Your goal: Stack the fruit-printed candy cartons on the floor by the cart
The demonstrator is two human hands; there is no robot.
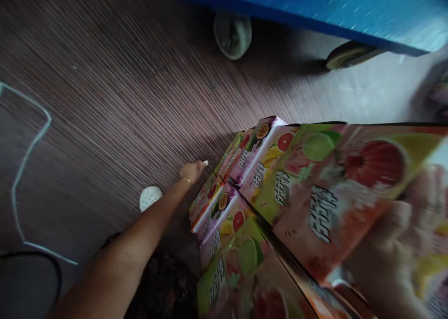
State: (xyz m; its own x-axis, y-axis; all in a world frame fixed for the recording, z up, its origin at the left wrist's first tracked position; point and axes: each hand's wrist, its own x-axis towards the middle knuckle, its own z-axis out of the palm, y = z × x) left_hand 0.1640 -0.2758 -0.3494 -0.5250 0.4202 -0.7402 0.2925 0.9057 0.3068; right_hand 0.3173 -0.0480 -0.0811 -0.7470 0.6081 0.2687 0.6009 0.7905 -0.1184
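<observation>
The fingers (204,163) of the left hand (192,170) are drawn together into a point, the tips touching the near corner of the fruit-printed cartons (224,188) stacked on the floor; whether they pinch anything is too small to tell. A thin gold bangle (187,179) circles the wrist, and the bare forearm runs back toward the lower left corner. The right hand (388,263) is a large blur at the lower right, lying against the upper carton (332,188) that tilts across the stack; how its fingers stand cannot be told.

The cartons lie in a row from the middle of the view down to the bottom edge, printed with grapefruit, lime and passion fruit in green, pink and orange. A white perforated shoe (150,197) rests on the floor (115,76) just left of the forearm. The floor is dark and finely striped, with a pale chalk line (24,160) drawn at the left. Along the top stands a blue cart (332,11) on grey wheels (233,34).
</observation>
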